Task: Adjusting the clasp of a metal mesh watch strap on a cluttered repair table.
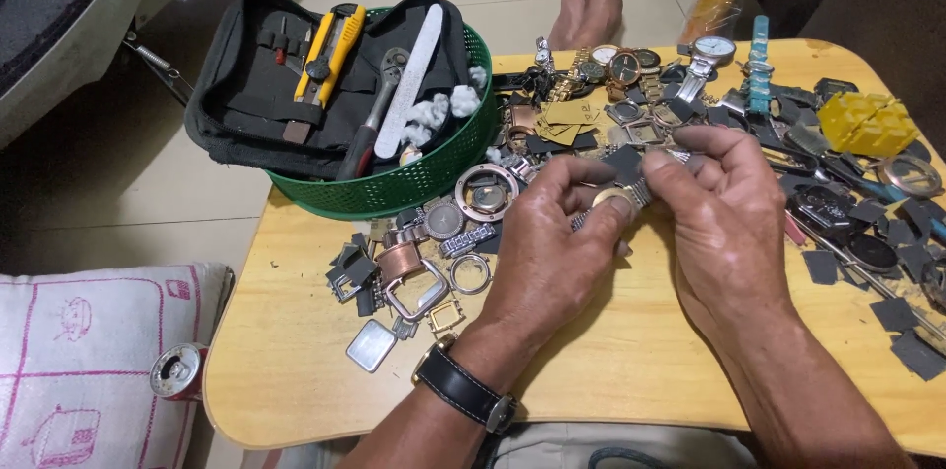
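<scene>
Smooth wooden table (pixel 631 370): both hands' fingers (pixel 591 178) pinch a round gold-faced watch (pixel 613 199) with ribbed metal band.

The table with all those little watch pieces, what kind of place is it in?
Probably a home corner used for watch repair. The low wooden table stands on a tiled floor, with watches and loose watch cases spread over it, beside a green basket holding a tool pouch. Both hands hold a gold watch.
</scene>
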